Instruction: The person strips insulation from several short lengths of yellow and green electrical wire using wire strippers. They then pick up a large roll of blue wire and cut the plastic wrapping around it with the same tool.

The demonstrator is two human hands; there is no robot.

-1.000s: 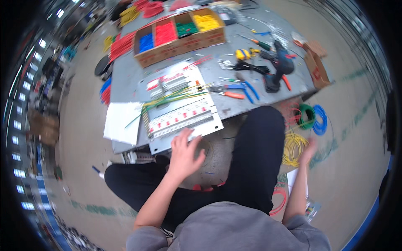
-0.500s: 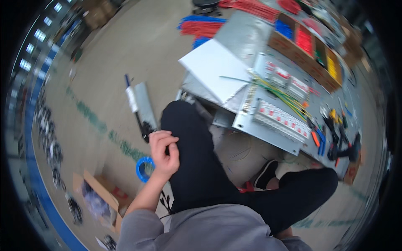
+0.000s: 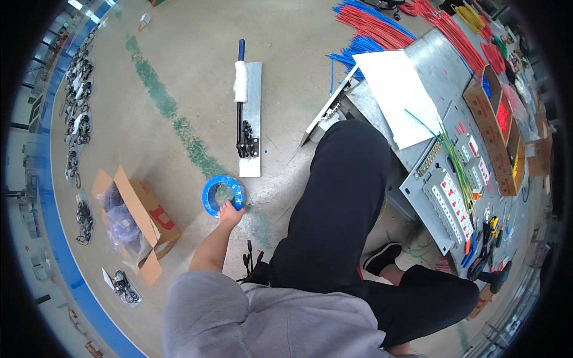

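Eleven o'clock from the torso [image 3: 316, 316], the left hand [image 3: 230, 213] grasps a blue coil [image 3: 209, 196] by its rim, seemingly for easy reach; right hand unseen, state unclear.

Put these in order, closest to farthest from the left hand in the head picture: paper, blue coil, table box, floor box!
1. Blue coil: right at the left hand.
2. Floor box: to its left.
3. Paper: up and to the right.
4. Table box: farthest right.

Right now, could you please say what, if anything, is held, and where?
The left hand holds the blue wire coil by its near rim.
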